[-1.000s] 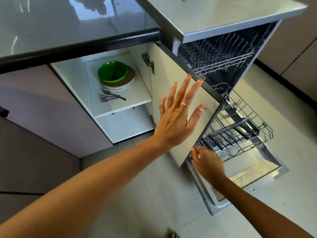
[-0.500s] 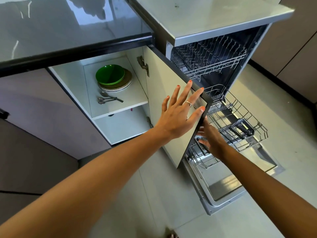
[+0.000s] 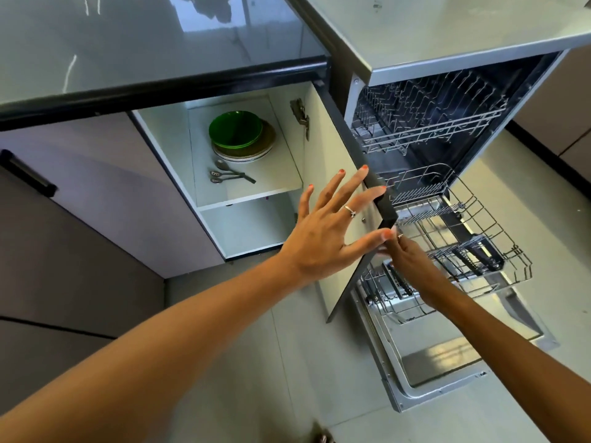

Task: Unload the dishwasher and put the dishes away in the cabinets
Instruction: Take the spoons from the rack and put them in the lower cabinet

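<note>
Head view: the left hand point(image 3: 323, 238) is spread flat with its fingers point(image 3: 343, 187) wide open, palm against the inner face of the open cabinet door point(image 3: 323, 148). Its fingertips reach the door's dark outer edge, and a ring point(image 3: 350, 211) sits on one finger. The right hand point(image 3: 412, 266) is just behind that edge, partly hidden by the door, over the near end of the lower rack point(image 3: 463, 251). Whether its fingers are closed on anything I cannot tell.

The cabinet point(image 3: 224, 174) stands open under the glossy desk point(image 3: 144, 43). On its upper shelf point(image 3: 256, 187) a green bowl point(image 3: 235, 127) sits on a stack of plates point(image 3: 256, 151), toward the far end. Just nearer lie a few spoons point(image 3: 228, 175), close together, handles pointing right. The lower shelf is partly hidden by the left hand and the door.

To the right the dishwasher point(image 3: 479, 107) is open, its door point(image 3: 447, 356) dropped flat near the floor point(image 3: 256, 378). The upper rack point(image 3: 425, 123) is inside the machine. The lower rack is pulled out over the dropped door, and only wire tines and a dark insert show in it. No dishes are visible in either rack. A closed cabinet front with a dark handle point(image 3: 27, 175) is at far left.
</note>
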A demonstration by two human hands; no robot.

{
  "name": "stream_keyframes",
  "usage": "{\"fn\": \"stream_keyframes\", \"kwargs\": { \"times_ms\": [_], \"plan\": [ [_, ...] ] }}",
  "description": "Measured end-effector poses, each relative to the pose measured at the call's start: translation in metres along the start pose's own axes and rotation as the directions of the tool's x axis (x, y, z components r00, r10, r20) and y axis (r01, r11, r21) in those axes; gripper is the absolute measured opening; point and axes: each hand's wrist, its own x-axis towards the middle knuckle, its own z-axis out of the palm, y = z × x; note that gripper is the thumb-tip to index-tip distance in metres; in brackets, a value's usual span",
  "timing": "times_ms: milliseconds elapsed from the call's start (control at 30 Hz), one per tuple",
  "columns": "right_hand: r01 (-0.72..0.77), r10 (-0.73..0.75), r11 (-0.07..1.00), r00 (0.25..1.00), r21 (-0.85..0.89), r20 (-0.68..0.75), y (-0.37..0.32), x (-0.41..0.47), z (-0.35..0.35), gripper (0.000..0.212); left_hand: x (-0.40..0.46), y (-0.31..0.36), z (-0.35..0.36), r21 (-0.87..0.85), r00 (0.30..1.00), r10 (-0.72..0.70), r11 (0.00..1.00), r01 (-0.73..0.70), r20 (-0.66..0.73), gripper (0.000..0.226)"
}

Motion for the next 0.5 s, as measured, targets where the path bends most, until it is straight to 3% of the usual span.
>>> {"fn": "stream_keyframes", "kwargs": {
  "times_ms": [133, 300, 433, 500],
  "plan": [
    [0.113, -0.102, 0.979, 0.992, -0.169, 0.076, -0.003, 0.009, 0.03, 0.055, -0.026, -0.024, -0.022, -0.017, 0.992, 0.024, 1.0, -0.027, -0.124, 0.06],
    [0.257, -0.217, 0.94, 0.958, -0.222, 0.189, -0.032, 0.023, 0.086, 0.087, -0.054, -0.073, -0.047, 0.058, 0.97, -0.009, 0.998, 0.023, -0.242, 0.042],
    [0.357, -0.312, 0.895, 0.929, -0.267, 0.197, -0.063, 0.039, 0.141, 0.041, -0.066, -0.113, -0.083, 0.149, 0.959, 0.012, 0.988, 0.032, -0.282, 0.031],
    [0.415, -0.368, 0.855, 0.908, -0.31, 0.199, -0.08, 0.05, 0.167, 0.039, -0.071, -0.135, -0.103, 0.252, 0.96, 0.026, 0.967, 0.047, -0.278, 0.03]
  ]
}}
